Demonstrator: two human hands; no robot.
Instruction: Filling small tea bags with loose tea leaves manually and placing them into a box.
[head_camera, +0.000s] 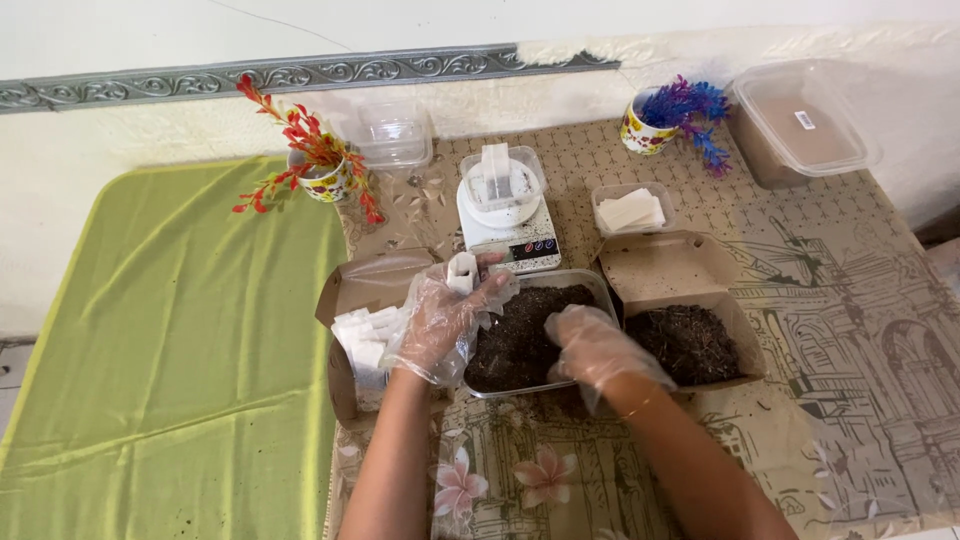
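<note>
— Two gloved hands: left hand (440, 320) pinching small white sachet (462, 272) above tray of dark soil (520, 335)?
— Confirmed. Right hand (592, 345) cupped in soil, grip state indiscernible. Hold sachet upright, mouth over tray; scoop modestly.

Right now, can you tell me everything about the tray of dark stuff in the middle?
The tray is a shallow, clear plastic rectangle, filled with dark, crumbly, soil-like material. It lies flat on the patterned tablecloth, just in front of a small white scale, between two brown cardboard boxes. The gloved right hand presses into the dark fill. The gloved left hand hovers at its left edge.
</note>
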